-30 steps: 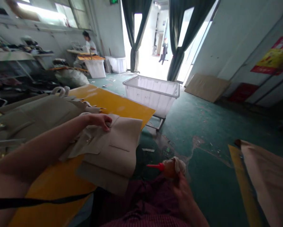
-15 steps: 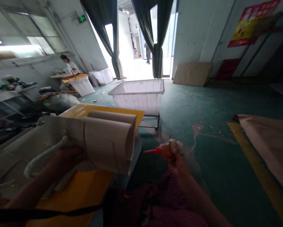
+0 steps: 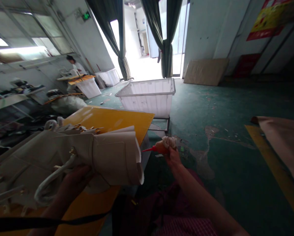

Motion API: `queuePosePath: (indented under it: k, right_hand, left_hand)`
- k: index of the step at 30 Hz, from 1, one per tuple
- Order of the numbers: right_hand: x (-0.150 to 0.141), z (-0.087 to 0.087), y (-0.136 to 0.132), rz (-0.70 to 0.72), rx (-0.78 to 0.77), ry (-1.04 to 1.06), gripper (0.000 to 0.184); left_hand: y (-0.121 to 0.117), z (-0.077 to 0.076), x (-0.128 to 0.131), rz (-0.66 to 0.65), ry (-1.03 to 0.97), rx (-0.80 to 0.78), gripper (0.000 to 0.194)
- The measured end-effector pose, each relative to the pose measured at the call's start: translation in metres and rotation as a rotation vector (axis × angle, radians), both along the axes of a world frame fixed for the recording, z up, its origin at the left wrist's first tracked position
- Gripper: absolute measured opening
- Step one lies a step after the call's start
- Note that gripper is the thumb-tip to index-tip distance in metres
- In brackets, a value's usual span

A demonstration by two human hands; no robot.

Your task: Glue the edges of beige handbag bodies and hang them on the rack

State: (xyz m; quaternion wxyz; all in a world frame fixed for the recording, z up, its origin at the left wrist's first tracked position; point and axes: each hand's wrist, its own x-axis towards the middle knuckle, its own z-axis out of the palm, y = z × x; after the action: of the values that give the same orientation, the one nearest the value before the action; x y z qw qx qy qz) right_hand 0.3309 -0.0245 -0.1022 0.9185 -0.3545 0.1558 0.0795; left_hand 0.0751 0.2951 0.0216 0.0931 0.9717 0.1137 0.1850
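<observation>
My left hand (image 3: 74,180) grips a cream leather bag piece (image 3: 112,155) from below, lifting it off the yellow table (image 3: 112,118); its white rope handle (image 3: 48,183) loops beside my fingers. The piece is folded and curls over at its right end. My right hand (image 3: 171,155) holds a small squeeze bottle with a red nozzle (image 3: 156,148), a rag wrapped round its top. The nozzle points left, its tip almost at the piece's right edge. More cream bag pieces (image 3: 26,154) lie stacked on the table to the left.
A translucent plastic bin on a wheeled frame (image 3: 149,96) stands beyond the table. Another person works at a far bench (image 3: 75,67). A tan sheet on a yellow board (image 3: 282,144) lies at the right. Curtains frame a bright doorway (image 3: 142,55); the floor is green.
My left hand has picked the bag piece up from the table and turned it. My right hand has brought the bottle up and leftward, close to the piece.
</observation>
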Motion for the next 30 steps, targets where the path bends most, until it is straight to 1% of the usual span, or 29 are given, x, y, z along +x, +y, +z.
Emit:
queuePosePath:
  k: [3, 8, 12, 15, 20, 23, 26, 30]
  right_hand:
    - [0.012, -0.004, 0.014, -0.013, -0.033, -0.022, 0.048]
    - [0.028, -0.011, 0.033, -0.019, -0.056, -0.037, 0.055]
    - [0.04, -0.016, 0.045, -0.004, -0.091, -0.064, 0.052]
    - [0.049, -0.02, 0.05, 0.011, -0.119, -0.075, 0.051]
    - [0.052, -0.023, 0.041, 0.041, -0.152, -0.099, 0.049]
    - [0.044, -0.023, 0.031, 0.086, -0.154, -0.117, 0.05]
    - [0.032, -0.019, 0.021, 0.113, -0.142, -0.112, 0.051]
    - [0.014, -0.007, 0.01, 0.124, -0.106, -0.098, 0.046]
  left_hand:
    - [0.002, -0.001, 0.001, -0.054, -0.028, -0.04, 0.026]
    - [0.006, -0.001, 0.0, -0.075, -0.009, -0.052, 0.025]
    - [0.01, -0.005, -0.002, -0.095, -0.046, -0.044, 0.027]
    - [0.008, -0.007, -0.003, -0.105, -0.055, -0.057, 0.027]
    - [-0.004, -0.004, -0.003, -0.043, -0.092, -0.1, 0.026]
    - [-0.005, -0.003, -0.003, -0.066, -0.087, -0.089, 0.026]
    - [-0.001, -0.003, -0.002, -0.091, -0.076, -0.06, 0.026]
    - [0.0, -0.003, -0.003, -0.085, -0.057, -0.032, 0.023]
